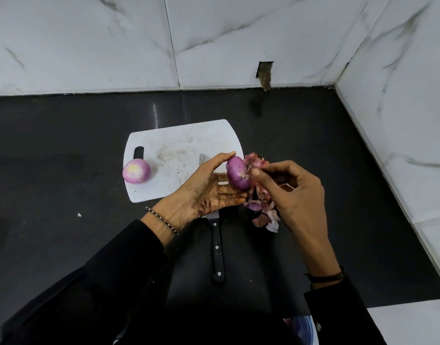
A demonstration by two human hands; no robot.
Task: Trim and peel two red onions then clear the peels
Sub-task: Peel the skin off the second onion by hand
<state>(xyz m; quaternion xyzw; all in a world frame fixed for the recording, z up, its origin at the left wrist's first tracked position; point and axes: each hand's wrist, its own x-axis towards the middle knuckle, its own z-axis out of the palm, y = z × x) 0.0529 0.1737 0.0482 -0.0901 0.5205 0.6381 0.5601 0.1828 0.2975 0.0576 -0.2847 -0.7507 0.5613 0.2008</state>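
left hand (209,185) cradles a smooth oval red onion (237,173) at frame centre; right hand (288,192) pinches its papery skin. a round peeled onion (136,171) rests on the white plastic board (179,150); flaky peels (265,212) lie on the dark counter (64,145) beneath the right hand.

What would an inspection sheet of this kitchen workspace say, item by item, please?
Surface: black countertop, with a small white speck toward its left front.
Job's things: white cutting board; peeled onion on its left edge; second onion held above its right edge; knife, blade tip on the board, black handle toward the person.
Clutter: peels piled on the countertop right of the board.
Hands: left hand holds the second onion; right hand pinches loose skin at its end.
Cables: nothing seen.
Surroundings: marble-tiled walls meeting in a corner; rough hole in the back wall.
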